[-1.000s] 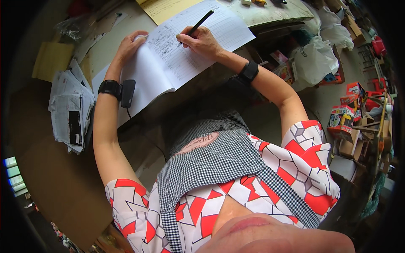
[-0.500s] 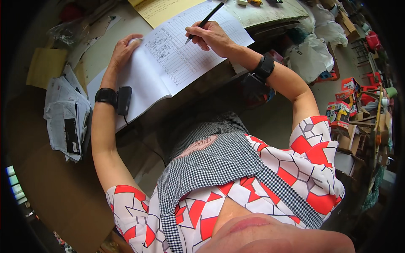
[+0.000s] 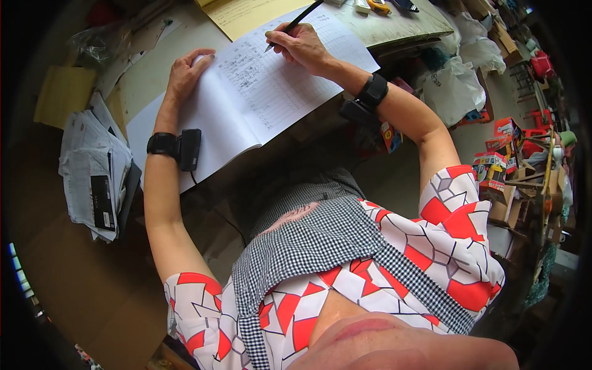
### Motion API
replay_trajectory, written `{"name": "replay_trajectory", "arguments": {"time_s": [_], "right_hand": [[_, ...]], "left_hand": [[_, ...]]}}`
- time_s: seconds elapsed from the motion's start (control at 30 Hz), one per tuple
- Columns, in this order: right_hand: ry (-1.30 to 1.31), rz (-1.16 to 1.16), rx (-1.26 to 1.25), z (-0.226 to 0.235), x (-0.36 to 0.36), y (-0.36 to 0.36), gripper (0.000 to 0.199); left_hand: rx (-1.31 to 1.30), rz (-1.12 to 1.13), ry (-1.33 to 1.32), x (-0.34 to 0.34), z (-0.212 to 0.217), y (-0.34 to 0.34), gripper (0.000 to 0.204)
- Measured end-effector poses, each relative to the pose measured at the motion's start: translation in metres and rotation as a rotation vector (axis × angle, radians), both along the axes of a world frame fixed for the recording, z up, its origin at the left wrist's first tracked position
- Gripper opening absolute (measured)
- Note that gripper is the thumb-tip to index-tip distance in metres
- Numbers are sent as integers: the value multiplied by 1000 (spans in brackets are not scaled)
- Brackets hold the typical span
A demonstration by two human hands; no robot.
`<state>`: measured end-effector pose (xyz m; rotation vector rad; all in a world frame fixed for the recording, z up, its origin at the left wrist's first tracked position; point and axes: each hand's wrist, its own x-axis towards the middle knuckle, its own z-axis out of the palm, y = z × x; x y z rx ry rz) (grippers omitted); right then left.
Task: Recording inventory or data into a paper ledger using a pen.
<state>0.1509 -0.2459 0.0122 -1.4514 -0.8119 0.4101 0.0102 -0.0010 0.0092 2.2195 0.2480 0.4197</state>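
An open notebook (image 3: 206, 129) with ruled pages lies on the table, its right page partly covered with handwriting. My left hand (image 3: 187, 75) is at the top of the left page, thumb and fingers curved around the paper edge. In my right hand (image 3: 303, 48) is a black pen (image 3: 303, 17), pinched between thumb and fingers and slanting up to the right. The pen tip points down at the upper part of the right page; whether it touches the paper I cannot tell. Both wrists carry black strapped devices, the left one (image 3: 179, 148) with a cable.
Yellow paper (image 3: 246, 15) lies beyond the notebook. A yellow tape measure (image 3: 378, 7) and small items are at the table's far edge. Stacked papers (image 3: 92, 176) stand at the left. White plastic bags (image 3: 453, 92) and red boxes (image 3: 491, 168) are to the right.
My right hand has shifted up and left over the right page with the pen. The notebook and my left hand appear slightly further right in the picture; the left hand keeps its hold.
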Motion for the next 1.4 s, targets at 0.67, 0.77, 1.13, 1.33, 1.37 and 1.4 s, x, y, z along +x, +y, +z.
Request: {"name": "replay_trajectory", "arguments": {"time_s": [0.67,0.77,1.13,1.33,1.37,1.4], "right_hand": [[-352,-15,-89,10,-4,-18,25],[-438,-7,-80,8,-7,-19,25],[-512,-34,-96,17,-15,-21,25],[-517,-60,-43,15,-17,-24,24],[-515,-63,-44,17,-18,-25,24],[-509,-62,-41,18,-20,-24,24]], "left_hand": [[-241,-134,-18,-13,15,-5,26],[-218,-117,-9,-13,16,-8,27],[-161,-110,-15,-19,21,-11,27],[-187,-124,-37,-20,24,-14,28],[-196,-120,-16,-20,26,-15,28],[-201,-110,7,-22,27,-14,27]]}}
